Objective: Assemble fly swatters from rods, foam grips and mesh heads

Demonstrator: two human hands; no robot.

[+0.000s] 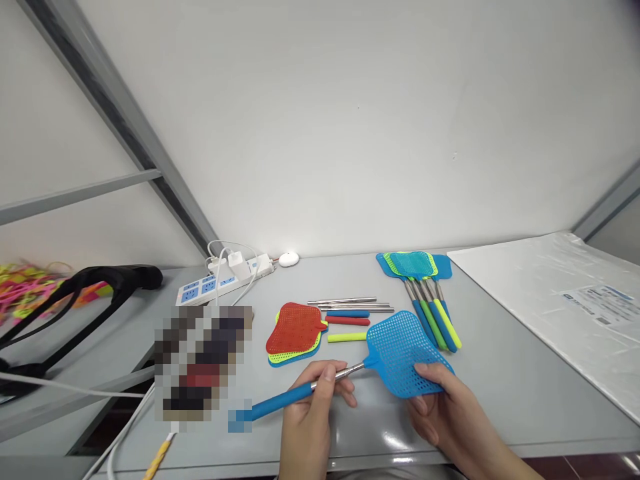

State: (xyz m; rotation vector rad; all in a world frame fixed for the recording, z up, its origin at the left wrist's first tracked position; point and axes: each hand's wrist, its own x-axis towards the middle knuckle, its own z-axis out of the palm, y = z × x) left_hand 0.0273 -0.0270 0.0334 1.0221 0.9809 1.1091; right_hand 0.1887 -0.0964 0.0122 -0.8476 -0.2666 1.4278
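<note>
1. Operating from afar, I have the left grip pinching the metal shaft of a blue fly swatter between thumb and fingers, just above its blue handle.
2. My right grip pinches the lower right edge of the perforated blue head, thumb on the face toward me, fingers behind.
3. I judge the swatter light: a thin, bendable plastic head, a stiff shaft, smooth and perhaps slippery metal, a handle that looks softer and less slick. Little here seems fragile, though a hard squeeze could fold the head.
4. For a secure hold, I favor the handle or the shaft beside it; the head's rim suits only a light pinch.
5. The long axis slants across my view, handle to the lower left, head to the upper right, its broad face turned toward me. Blurring hides the handle's end.
6. The swatter hangs between both grips, over the near side of the gray worktop. Beyond it lie stacked loose heads, metal rods and a fan of swatters.
</note>
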